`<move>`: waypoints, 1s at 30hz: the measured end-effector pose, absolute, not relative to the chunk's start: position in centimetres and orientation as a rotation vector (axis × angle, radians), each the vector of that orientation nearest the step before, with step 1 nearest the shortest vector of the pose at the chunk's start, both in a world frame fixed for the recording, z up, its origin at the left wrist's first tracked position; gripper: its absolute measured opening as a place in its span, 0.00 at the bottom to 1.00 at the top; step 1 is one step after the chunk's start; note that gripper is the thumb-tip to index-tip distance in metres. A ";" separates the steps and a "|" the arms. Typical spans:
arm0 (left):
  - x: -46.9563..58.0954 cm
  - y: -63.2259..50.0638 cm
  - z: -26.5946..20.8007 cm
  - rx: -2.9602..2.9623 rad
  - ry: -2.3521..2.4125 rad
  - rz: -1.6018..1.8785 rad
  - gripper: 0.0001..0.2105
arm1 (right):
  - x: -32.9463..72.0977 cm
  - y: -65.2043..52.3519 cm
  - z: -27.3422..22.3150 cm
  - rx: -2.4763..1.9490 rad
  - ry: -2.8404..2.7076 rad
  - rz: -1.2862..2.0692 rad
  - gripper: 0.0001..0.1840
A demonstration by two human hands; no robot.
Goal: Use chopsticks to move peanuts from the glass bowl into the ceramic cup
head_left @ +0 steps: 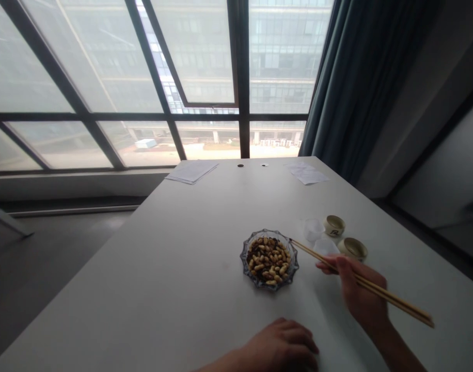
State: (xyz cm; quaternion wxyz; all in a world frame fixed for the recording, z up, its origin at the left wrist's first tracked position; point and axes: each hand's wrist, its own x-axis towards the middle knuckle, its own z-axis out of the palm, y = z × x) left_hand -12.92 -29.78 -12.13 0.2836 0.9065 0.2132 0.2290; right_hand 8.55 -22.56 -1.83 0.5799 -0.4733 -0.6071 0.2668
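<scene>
My right hand [363, 289] is closed around a pair of wooden chopsticks [317, 257]. Their tips are close together at the right rim of a scalloped glass bowl [244, 266]. Whether the tips pinch anything is too small to tell. Peanuts in their shells [268, 258], mixed with darker pieces, fill the bowl. Palm down on the table in front of the bowl rests my left hand [281, 343], fingers loosely bent and holding nothing. Just beyond my right hand are two clear plastic cups [313, 229] and two small beige ceramic cups [334, 226]; my hand partly hides the nearer ones.
The white table [174, 258] reaches toward large windows [205, 57]. Paper sheets [192, 171] lie at its far left corner and more papers [308, 173] at the far right. Two round holes [240, 166] sit near the far edge. A dark curtain [348, 93] hangs at right.
</scene>
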 end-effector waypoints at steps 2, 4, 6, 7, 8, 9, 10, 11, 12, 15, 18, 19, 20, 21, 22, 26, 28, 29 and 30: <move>-13.0 -29.7 -12.1 2.431 0.558 0.608 0.07 | 11.4 -22.9 -1.8 -1.207 -1.306 0.529 0.17; -13.2 -29.6 -12.0 2.430 0.546 0.603 0.06 | 14.2 -23.2 -2.0 -1.290 -1.228 0.421 0.20; -13.2 -29.6 -12.1 2.426 0.550 0.633 0.06 | 16.5 -23.5 -2.4 -1.330 -1.167 0.324 0.22; -13.2 -29.6 -12.1 2.424 0.555 0.647 0.06 | 17.5 -23.6 -2.8 -1.335 -1.130 0.290 0.22; -13.2 -29.6 -12.1 2.421 0.560 0.654 0.05 | 18.2 -23.7 -3.2 -1.335 -1.088 0.269 0.23; -13.2 -29.7 -12.1 2.417 0.566 0.657 0.05 | 18.8 -23.7 -3.7 -1.333 -1.045 0.258 0.23; -13.2 -29.7 -12.1 2.412 0.571 0.658 0.05 | 19.2 -23.7 -4.2 -1.332 -1.010 0.259 0.24; -13.2 -29.7 -12.1 2.406 0.576 0.662 0.05 | 19.5 -23.7 -4.8 -1.334 -0.982 0.265 0.24; -13.2 -29.8 -12.0 2.400 0.583 0.672 0.05 | 19.7 -23.6 -5.3 -1.340 -0.964 0.276 0.25; -13.2 -29.9 -11.7 2.390 0.608 0.704 0.07 | 19.8 -23.2 -6.6 -1.350 -0.945 0.334 0.27; -13.2 -29.9 -11.4 2.396 0.616 0.672 0.07 | 19.7 -22.9 -7.3 -1.364 -0.948 0.416 0.28; -13.2 -29.9 -11.4 2.400 0.613 0.660 0.07 | 19.7 -22.8 -7.5 -1.367 -0.949 0.429 0.28; -13.2 -29.9 -11.4 2.404 0.608 0.653 0.06 | 19.7 -22.8 -7.6 -1.367 -0.948 0.432 0.27; -13.2 -29.9 -11.4 2.408 0.603 0.650 0.06 | 19.7 -22.9 -7.6 -1.364 -0.947 0.427 0.27; -13.2 -29.8 -11.5 2.410 0.601 0.652 0.05 | 19.7 -22.9 -7.7 -1.358 -0.947 0.419 0.27; -13.2 -29.9 -11.7 2.408 0.610 0.663 0.05 | 19.7 -23.3 -7.9 -1.349 -0.967 0.394 0.25; -13.2 -29.9 -11.7 2.406 0.620 0.656 0.06 | 19.5 -23.4 -7.9 -1.347 -0.978 0.378 0.24; -13.2 -29.9 -11.7 2.405 0.621 0.644 0.07 | 19.4 -23.4 -7.8 -1.341 -0.979 0.369 0.24; -13.2 -29.9 -11.7 2.404 0.621 0.632 0.07 | 19.2 -23.5 -7.6 -1.333 -0.977 0.362 0.23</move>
